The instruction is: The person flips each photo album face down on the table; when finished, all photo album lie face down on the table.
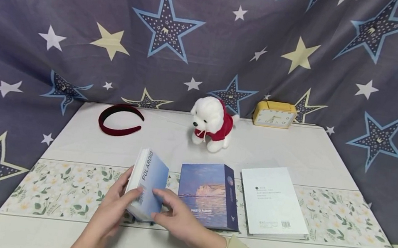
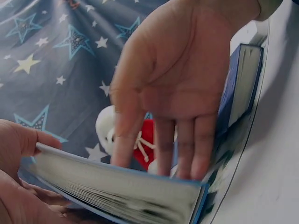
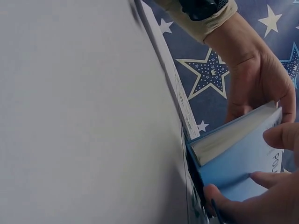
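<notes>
My left hand (image 1: 112,209) grips a pale blue photo album (image 1: 156,177) marked POLAROID, which stands tilted on the table. The left thumb lies on the front cover, with the other fingers behind. On the same cover rest the fingertips of my right hand (image 1: 179,217); in the left wrist view the right hand (image 2: 173,84) shows its palm and rather straight fingers. The pages (image 2: 117,179) face the left wrist camera. Just right of the album lie a blue photo album with a seascape cover (image 1: 202,187) and a white album (image 1: 271,204), back cover up.
Behind the albums stands a white plush dog (image 1: 207,114) in a red hoodie. A dark red headband (image 1: 118,132) lies at the back left, and a yellow clock (image 1: 275,115) stands at the back right. A floral strip (image 1: 62,190) crosses the white table. Starry cloth (image 1: 198,15) hangs behind.
</notes>
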{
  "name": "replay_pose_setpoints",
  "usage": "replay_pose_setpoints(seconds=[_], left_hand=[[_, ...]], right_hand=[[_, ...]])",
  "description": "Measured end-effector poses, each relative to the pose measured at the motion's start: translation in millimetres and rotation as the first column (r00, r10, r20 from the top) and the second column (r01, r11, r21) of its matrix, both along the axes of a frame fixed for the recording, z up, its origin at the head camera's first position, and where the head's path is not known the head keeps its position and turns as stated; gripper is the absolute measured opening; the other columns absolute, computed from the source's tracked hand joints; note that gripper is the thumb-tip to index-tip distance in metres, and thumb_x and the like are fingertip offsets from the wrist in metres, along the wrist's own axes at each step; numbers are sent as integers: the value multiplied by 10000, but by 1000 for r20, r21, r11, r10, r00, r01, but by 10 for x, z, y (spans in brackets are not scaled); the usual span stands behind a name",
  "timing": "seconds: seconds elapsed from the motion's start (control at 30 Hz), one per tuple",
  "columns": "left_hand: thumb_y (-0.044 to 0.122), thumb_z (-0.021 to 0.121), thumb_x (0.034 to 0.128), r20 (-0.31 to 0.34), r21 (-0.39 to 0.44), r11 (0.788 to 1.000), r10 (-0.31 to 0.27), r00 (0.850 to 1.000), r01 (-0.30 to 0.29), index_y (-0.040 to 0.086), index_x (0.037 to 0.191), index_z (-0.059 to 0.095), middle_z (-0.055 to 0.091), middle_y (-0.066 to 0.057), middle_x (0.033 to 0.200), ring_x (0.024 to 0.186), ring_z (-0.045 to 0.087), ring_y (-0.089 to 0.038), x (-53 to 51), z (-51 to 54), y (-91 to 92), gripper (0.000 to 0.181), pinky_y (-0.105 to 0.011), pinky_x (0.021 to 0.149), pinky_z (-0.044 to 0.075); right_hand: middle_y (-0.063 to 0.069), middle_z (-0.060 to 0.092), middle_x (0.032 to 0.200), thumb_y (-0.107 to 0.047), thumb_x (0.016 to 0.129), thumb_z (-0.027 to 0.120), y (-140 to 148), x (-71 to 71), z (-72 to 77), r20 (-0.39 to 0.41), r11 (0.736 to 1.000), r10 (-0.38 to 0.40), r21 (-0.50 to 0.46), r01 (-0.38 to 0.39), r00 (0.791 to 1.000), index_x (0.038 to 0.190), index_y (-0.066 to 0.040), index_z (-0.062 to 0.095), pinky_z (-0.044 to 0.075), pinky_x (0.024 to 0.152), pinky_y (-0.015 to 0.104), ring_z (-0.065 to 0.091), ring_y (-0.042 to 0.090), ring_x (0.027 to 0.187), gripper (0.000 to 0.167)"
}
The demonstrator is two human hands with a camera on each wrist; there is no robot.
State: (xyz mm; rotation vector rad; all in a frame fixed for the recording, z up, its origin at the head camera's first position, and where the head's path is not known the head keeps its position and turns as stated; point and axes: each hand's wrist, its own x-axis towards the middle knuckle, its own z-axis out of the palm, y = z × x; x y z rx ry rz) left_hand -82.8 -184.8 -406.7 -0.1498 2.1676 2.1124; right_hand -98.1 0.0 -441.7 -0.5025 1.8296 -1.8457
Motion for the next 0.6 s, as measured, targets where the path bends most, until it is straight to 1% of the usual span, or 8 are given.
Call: replay_pose_setpoints(seconds=[0.1,0.17,0.2,0.27,0.37,0.43,0.53,0.6], left_hand=[[79,503,993,11,-28,999,42,999,-42,183,1583,77,318,-162,1546,1278,486,-307,3,26,-63,735,-273,881,508],[67,470,1006,20,-43,997,64,998,-63,211,1585,64,317,-150,1551,1283,486,-269,3,31,-107,722,-221,878,498],[60,445,1012,25,-45,997,68,997,-67,219,1585,58,292,-133,1566,1312,459,-246,3,29,-128,709,-197,899,479],[62,396,1025,41,-61,996,68,997,-65,216,1585,70,234,-82,1597,1381,368,-194,3,18,-167,666,-190,986,416],[60,337,1034,54,-86,995,53,997,-48,173,1579,116,134,-11,1626,1468,162,-166,1,-18,-203,599,-273,1140,237],[72,342,1035,43,-149,988,48,998,-41,134,1573,141,101,-6,1631,1486,67,-168,-1,-45,-210,578,-352,1180,125],[81,407,1021,-16,-271,961,48,999,-50,57,1560,154,125,-101,1624,1490,62,-242,-5,-86,-191,596,-441,1182,94],[76,470,998,-66,-360,931,44,997,-65,5,1546,168,159,-175,1605,1484,87,-301,-5,-112,-175,630,-486,1174,106]], right_hand=[[272,150,1570,-50,905,659,-6,12,9,1,999,-20,45,20,1000,1440,-125,485,518,893,282,498,398,1249,567],[300,59,1576,-58,901,667,-2,19,16,1,996,-29,88,29,1000,1454,-127,468,524,873,269,526,388,1216,591],[291,56,1580,-64,901,669,-1,19,19,-6,994,-28,109,28,1000,1468,-130,447,520,878,264,529,372,1216,612],[265,61,1590,-86,908,664,2,13,13,-38,987,-19,159,25,999,1501,-133,388,503,907,261,462,365,1291,657],[236,82,1598,-126,914,659,9,1,-9,-105,974,1,226,23,994,1544,-133,285,462,974,280,323,362,1392,733],[219,82,1603,-138,918,657,11,-10,-30,-139,967,18,253,17,990,1563,-139,221,437,1003,284,262,359,1420,778],[206,56,1609,-122,908,675,13,-26,-55,-153,967,48,256,-7,987,1576,-149,157,447,986,267,303,364,1398,845],[203,49,1610,-111,897,690,13,-33,-65,-169,961,66,275,-17,983,1579,-164,141,451,970,240,312,359,1393,877]])
